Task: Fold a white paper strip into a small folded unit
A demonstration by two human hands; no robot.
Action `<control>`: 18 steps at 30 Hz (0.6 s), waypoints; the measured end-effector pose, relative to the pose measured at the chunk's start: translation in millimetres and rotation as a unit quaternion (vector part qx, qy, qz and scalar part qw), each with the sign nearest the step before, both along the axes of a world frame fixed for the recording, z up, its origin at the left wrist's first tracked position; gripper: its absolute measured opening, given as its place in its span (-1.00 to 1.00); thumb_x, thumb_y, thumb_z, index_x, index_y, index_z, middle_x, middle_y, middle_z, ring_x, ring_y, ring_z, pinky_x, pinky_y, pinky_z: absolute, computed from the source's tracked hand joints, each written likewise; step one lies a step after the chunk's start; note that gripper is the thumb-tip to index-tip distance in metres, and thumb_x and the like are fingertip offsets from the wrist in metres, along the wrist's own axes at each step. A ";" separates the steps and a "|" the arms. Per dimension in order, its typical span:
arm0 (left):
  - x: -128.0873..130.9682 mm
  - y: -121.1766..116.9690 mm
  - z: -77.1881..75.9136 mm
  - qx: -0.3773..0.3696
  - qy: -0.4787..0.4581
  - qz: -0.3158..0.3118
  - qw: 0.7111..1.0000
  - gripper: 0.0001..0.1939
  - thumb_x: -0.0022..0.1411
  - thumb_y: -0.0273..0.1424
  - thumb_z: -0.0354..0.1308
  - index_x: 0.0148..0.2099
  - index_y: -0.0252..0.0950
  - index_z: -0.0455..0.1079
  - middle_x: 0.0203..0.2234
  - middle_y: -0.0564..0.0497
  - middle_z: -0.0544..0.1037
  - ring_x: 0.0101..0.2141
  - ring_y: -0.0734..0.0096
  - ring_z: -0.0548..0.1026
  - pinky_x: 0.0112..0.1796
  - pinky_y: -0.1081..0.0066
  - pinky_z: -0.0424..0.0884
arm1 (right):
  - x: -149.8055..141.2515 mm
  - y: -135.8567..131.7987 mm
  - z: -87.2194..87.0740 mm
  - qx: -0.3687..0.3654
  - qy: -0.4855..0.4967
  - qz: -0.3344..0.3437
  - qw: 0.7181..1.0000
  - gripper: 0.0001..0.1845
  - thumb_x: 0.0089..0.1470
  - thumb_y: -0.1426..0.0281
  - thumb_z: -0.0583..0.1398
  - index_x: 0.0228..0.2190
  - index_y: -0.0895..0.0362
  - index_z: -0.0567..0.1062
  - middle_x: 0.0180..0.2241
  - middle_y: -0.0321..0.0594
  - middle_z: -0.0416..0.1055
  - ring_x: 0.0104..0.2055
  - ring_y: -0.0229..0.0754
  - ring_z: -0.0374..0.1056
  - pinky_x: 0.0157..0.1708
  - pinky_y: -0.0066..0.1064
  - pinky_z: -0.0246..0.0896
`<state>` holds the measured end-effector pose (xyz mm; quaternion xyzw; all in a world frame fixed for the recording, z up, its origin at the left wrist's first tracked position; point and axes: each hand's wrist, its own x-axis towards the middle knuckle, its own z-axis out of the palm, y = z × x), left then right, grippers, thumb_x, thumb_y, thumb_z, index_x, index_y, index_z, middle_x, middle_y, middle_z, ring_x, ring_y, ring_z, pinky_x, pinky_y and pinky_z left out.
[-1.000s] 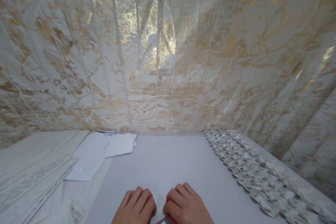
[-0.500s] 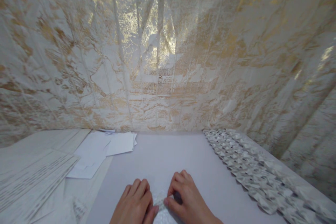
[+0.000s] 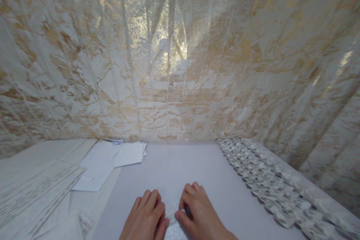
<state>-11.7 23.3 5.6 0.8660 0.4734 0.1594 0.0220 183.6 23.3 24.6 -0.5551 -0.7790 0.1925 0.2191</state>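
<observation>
At the bottom middle, my left hand is closed, thumb against curled fingers. Facing it, my right hand has its thumb and fingertips drawn together in a pinch. Between them shows a small pale strip of printed paper, with one end at each hand; much of it is hidden by the fingers. Beneath the strip, a shiny, clear-looking patch lies on the pale tabletop.
Long rows of folded paper pieces run along the right side. On the left lie white paper sheets and printed paper strips. Behind the table hangs a white and gold patterned curtain.
Both hands stay in nearly the same place, with only slight finger shifts. The paper strip between them shows a little less clearly now.
</observation>
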 end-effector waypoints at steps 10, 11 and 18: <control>1.9 1.2 3.8 -0.057 -0.096 0.012 0.994 -0.92 0.20 -0.50 0.13 -0.26 -0.21 0.39 -0.24 0.00 0.51 -0.18 0.13 0.43 -0.15 0.17 0.27 | -6.8 -1.2 0.2 -0.011 0.007 -0.020 1.000 -0.66 -0.09 0.52 0.45 -0.28 0.13 0.48 -0.20 -0.19 0.44 -0.09 0.03 0.27 -0.04 -0.16 0.08; 1.9 1.3 3.8 -0.061 -0.101 0.003 0.993 -0.90 0.20 -0.51 0.13 -0.25 -0.20 0.40 -0.23 0.00 0.51 -0.17 0.14 0.44 -0.15 0.18 0.28 | -6.2 -1.2 1.0 -0.016 0.011 -0.018 1.000 -0.67 -0.08 0.53 0.44 -0.28 0.13 0.48 -0.19 -0.20 0.44 -0.08 0.02 0.27 -0.03 -0.16 0.07; -6.1 2.7 3.6 -0.092 -0.120 -0.023 0.988 -0.75 0.16 -0.56 0.15 -0.16 -0.14 0.49 -0.18 0.02 0.54 -0.13 0.15 0.46 -0.14 0.20 0.30 | 8.1 2.4 14.1 -0.082 0.047 0.003 0.996 -0.62 -0.13 0.71 0.24 -0.27 0.10 0.51 -0.17 -0.24 0.41 -0.01 -0.04 0.27 0.07 -0.19 0.03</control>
